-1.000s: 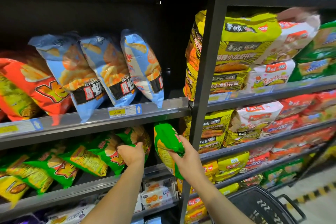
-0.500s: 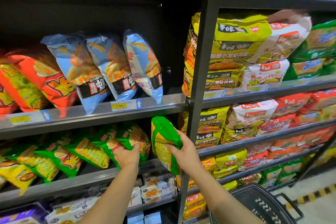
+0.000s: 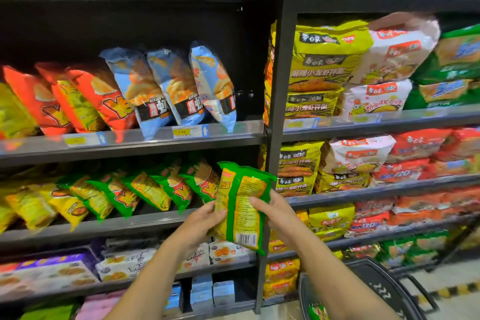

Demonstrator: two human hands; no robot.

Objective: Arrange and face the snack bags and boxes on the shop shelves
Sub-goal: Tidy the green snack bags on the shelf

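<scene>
Head view: a green-and-yellow crinkly plastic snack bag (image 3: pixel 241 208) is held.
It is pinched by left hand (image 3: pixel 200 223) and right hand (image 3: pixel 276 212) fingers before the dark metal upright post (image 3: pixel 283 86).

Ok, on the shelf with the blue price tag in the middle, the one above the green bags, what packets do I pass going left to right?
Yellow crisp bags at the far left → orange-red crisp bags → three pale blue prawn-cracker bags → a bare dark gap before the black upright post.
</scene>
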